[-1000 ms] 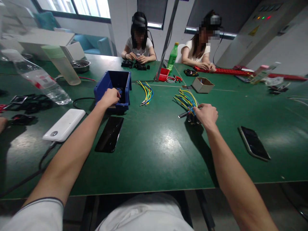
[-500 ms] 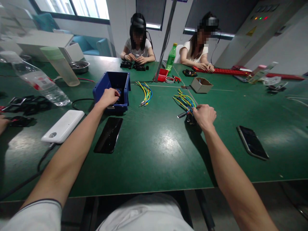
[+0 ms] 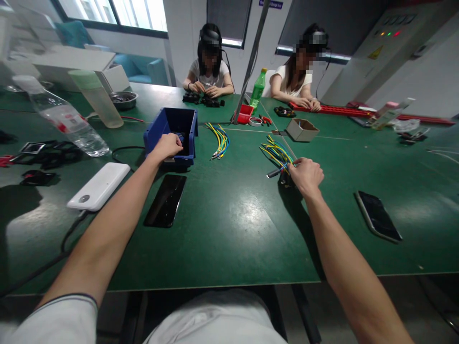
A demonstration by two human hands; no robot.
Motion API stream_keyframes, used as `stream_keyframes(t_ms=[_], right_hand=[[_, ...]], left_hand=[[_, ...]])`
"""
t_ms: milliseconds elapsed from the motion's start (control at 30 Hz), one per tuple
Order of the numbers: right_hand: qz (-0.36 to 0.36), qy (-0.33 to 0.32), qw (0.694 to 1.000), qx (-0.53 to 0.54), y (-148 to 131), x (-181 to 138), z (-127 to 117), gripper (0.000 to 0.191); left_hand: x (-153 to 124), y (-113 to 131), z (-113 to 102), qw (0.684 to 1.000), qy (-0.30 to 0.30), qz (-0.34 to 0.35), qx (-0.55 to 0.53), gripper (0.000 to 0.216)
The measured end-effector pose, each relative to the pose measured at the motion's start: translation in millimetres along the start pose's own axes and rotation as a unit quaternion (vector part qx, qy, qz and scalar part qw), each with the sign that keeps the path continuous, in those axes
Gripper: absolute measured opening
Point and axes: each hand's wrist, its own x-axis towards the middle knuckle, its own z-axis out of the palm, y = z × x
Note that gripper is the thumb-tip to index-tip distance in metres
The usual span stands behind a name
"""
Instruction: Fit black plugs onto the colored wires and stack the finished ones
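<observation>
My left hand [image 3: 169, 145] reaches over the near side of a blue plastic bin [image 3: 152, 138], fingers curled together inside it. Whatever they pinch, if anything, is hidden; small dark pieces lie in the bin. On the right, my right hand [image 3: 306, 174] is closed at the edge of a bundle of yellow, blue and green wires [image 3: 276, 152], gripping wires there. Black sleeved ends show under that bundle beside my fingers. Between the two hands, a second group of wires [image 3: 220, 141] with metal ends lies on the green table [image 3: 229, 229].
A black phone [image 3: 165, 200], a white power bank [image 3: 99, 186] and another phone [image 3: 378, 216] lie nearby. Farther back stand a small cardboard box [image 3: 301, 130], a red container [image 3: 244, 114] and a green bottle [image 3: 258, 91]. Two people sit across the table.
The view has shifted slightly, so the scene sits a little farther right. Another person's hand at the left edge is gone from view. Both my hands stay at the same places.
</observation>
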Motion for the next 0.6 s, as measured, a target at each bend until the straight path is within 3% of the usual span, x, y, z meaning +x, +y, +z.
stream_keyframes(t_ms=[233,367,467,600], right_hand=[[-0.041,0.135,0.989,0.050,-12.7,-11.8,-4.0,0.032],[-0.106,0.168,0.978,0.072,-25.6,-28.4,-6.1,0.033],[-0.166,0.154,0.971,0.079,-39.5,-47.1,1.7,0.033],[-0.288,0.068,0.953,0.063,-61.8,-72.9,21.5,0.030]], left_hand=[[-3.6,-0.5,-0.1,0.999,-0.006,0.013,-0.043,0.029],[-4.5,-0.4,-0.7,0.998,-0.011,0.005,-0.057,0.030],[-4.5,-0.7,-0.6,0.998,-0.010,-0.005,-0.061,0.027],[-4.6,-1.6,1.5,0.999,-0.004,-0.014,-0.051,0.024]])
